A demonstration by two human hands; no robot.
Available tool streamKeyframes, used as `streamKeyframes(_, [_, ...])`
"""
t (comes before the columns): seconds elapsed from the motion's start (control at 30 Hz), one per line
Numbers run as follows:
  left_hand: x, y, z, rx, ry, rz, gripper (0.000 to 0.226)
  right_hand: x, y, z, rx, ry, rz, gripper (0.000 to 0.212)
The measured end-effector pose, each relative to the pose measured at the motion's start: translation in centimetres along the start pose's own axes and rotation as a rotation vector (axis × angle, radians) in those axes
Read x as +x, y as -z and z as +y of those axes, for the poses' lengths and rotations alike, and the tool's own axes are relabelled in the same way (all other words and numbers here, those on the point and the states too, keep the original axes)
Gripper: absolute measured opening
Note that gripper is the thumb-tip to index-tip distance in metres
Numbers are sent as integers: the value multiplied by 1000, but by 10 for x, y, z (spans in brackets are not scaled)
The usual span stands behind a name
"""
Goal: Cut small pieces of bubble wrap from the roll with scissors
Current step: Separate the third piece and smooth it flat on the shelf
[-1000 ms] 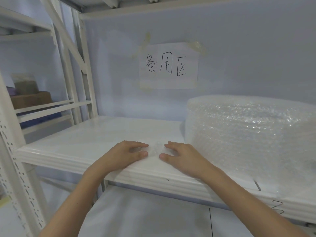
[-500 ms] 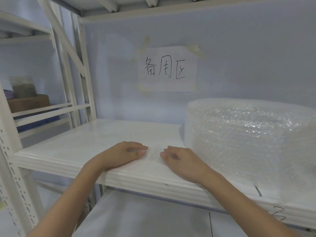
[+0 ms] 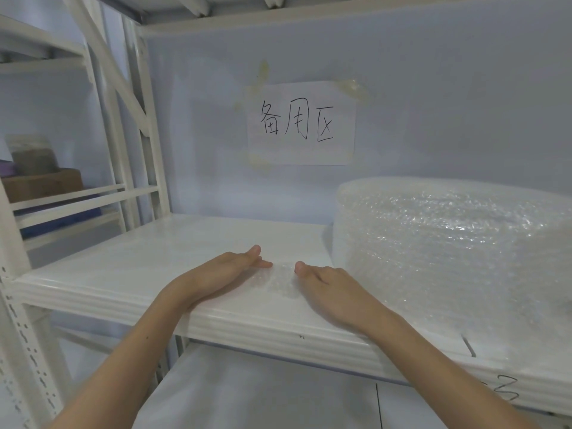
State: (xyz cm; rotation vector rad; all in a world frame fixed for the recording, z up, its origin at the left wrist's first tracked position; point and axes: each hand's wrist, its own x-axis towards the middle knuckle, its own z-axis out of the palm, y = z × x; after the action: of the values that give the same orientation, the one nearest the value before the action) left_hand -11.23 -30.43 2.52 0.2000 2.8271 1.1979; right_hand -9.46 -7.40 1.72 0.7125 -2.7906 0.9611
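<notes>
A pale blue wall backs a white metal shelving unit, and a sheet of paper (image 3: 301, 122) with three handwritten characters is taped to that wall above the middle shelf (image 3: 130, 270). On the right side of this white shelf stands a big roll of bubble wrap (image 3: 448, 252), its clear sheeting spilling down toward the front edge. A small piece of bubble wrap (image 3: 280, 281) lies flat on the shelf just left of the roll, near the front lip, and the person is working on it with both bare arms reaching in from below. The left hand (image 3: 226, 272) rests at the piece's left side, fingers straight and close together, the tips touching the plastic. The right hand (image 3: 328, 287) lies at the piece's right side, fingers likewise stretched out and relaxed, gripping nothing, with its far edge close against the base of the roll. The two sets of fingertips point toward each other with a narrow gap between them. In the neighbouring bay to the left, a brown cardboard box (image 3: 43, 184) sits on a higher shelf
</notes>
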Motion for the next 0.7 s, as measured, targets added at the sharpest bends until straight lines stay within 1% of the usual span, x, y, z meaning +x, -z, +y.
streamKeyframes(0.1, [0,-1,-2,47,-15,1,61,1,-1,3,17,-6,-8,64])
streamKeyframes(0.17, [-1,-1,-2,38,-25,1,61,2,-1,4,25,-21,-13,66])
streamKeyframes(0.43, [-3,-2,-3,18,-64,13,58,4,-2,5,46,-43,-46,65])
streamKeyframes(0.6, [-3,-2,-3,14,-51,6,59,4,-2,5,36,-29,-71,67])
streamKeyframes(0.7, [-5,-2,-2,1,-65,29,57,3,-2,6,65,-26,-68,65])
